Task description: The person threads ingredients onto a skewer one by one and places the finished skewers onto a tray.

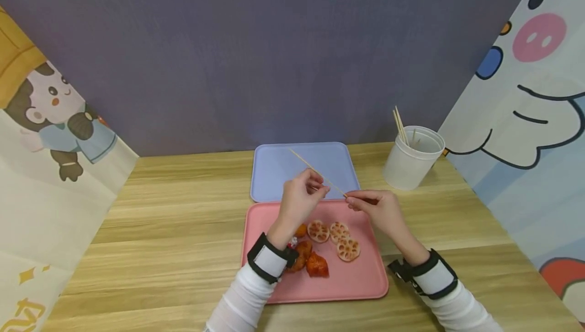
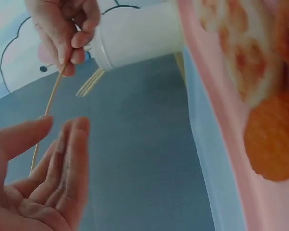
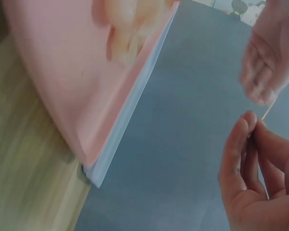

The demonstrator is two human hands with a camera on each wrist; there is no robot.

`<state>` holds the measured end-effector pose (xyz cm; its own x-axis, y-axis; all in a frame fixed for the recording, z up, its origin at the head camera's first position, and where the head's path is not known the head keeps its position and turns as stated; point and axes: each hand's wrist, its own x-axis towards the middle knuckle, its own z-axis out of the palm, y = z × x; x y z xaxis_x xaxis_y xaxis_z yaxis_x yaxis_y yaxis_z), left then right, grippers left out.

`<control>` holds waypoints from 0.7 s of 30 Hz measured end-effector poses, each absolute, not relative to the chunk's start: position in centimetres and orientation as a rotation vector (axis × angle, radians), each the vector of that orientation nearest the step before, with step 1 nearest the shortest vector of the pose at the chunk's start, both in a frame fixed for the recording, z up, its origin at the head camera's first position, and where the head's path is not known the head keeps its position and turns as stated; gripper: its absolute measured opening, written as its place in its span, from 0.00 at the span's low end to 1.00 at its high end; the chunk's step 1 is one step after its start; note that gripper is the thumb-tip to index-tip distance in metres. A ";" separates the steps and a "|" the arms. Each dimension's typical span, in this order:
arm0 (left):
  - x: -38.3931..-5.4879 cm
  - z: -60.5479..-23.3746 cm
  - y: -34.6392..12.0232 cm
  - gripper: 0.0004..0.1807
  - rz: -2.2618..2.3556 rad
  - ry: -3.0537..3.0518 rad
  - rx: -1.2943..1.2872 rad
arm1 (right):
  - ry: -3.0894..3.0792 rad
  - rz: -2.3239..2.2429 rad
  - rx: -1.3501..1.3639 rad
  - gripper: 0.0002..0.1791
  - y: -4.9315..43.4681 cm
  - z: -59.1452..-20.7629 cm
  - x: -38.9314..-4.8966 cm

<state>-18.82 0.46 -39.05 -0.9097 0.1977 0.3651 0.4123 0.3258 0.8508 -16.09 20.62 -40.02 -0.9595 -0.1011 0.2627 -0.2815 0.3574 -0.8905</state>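
Observation:
A thin bamboo skewer slants over the trays. My right hand pinches its near end between thumb and fingertips. My left hand is around the middle of the skewer; in the left wrist view its thumb and straight fingers stand apart, with the skewer passing between them. Below the hands lies a pink tray. It holds several lotus root slices and orange-red food pieces, some of them hidden behind the left wrist.
A light blue tray lies behind the pink one, against the grey back panel. At the right back stands a white bucket with several skewers in it. Printed cartoon walls flank the wooden table.

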 end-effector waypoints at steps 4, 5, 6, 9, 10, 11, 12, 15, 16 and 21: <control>-18.7 -39.5 0.2 0.08 -1.243 -2.645 -0.608 | -2.431 1.585 0.350 0.08 20.7 -38.7 -15.6; -18.7 -39.6 0.2 0.08 -1.173 -2.691 -0.624 | -2.433 1.561 0.347 0.08 20.8 -38.4 -15.5; -18.7 -39.7 0.2 0.08 -1.089 -2.741 -0.634 | -2.438 1.543 0.336 0.08 20.9 -38.3 -15.5; -18.5 -39.9 0.5 0.11 -0.853 -2.857 -0.662 | -2.459 1.495 0.311 0.08 21.4 -37.9 -15.4; -18.5 -39.9 0.6 0.12 -0.792 -2.884 -0.672 | -2.470 1.470 0.301 0.08 21.6 -37.9 -15.4; -18.4 -39.9 0.7 0.12 -0.752 -2.910 -0.682 | -2.478 1.450 0.299 0.08 21.8 -37.9 -15.5; -18.3 -39.9 0.8 0.12 -0.719 -2.935 -0.691 | -2.482 1.438 0.292 0.08 22.2 -38.3 -15.7; -18.1 -40.0 0.9 0.09 -0.663 -2.985 -0.736 | -2.495 1.389 0.266 0.09 23.3 -39.5 -16.4; -18.0 -40.1 1.0 0.08 -0.638 -3.003 -0.748 | -2.496 1.373 0.259 0.09 23.6 -40.0 -16.7; -17.7 -40.5 1.2 0.09 -0.442 -3.045 -0.800 | -2.514 1.325 0.235 0.10 24.6 -40.8 -17.2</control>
<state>-17.70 1.22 -40.55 -0.8728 0.4870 0.0337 0.4765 0.8348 0.2757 -17.24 24.55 -40.77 -0.9448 -0.0092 0.3275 -0.2753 0.5640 -0.7785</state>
